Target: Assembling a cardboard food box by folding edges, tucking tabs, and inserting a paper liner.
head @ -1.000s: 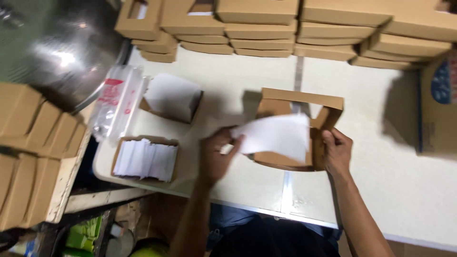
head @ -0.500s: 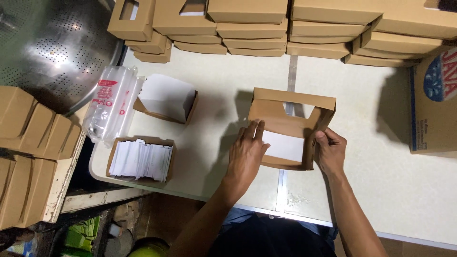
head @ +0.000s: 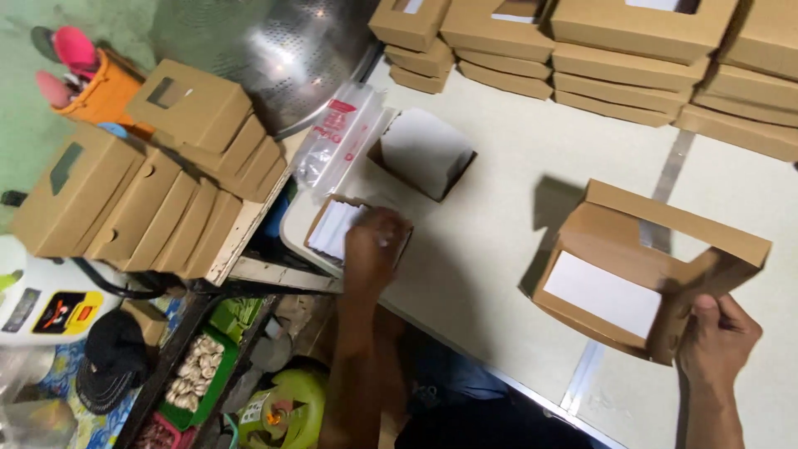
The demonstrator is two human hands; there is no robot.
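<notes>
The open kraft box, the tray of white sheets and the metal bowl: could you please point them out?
open kraft box (head: 611, 241): head view, inner back wall.
tray of white sheets (head: 332, 226): head view, top sheet.
metal bowl (head: 274, 50): head view, inner surface.

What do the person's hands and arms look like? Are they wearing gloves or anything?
No gloves. Both the left hand and the right hand are bare, and so are both forearms as far as the picture shows, with no sleeves. I can't see any rings, watch or bracelet on them.
</notes>
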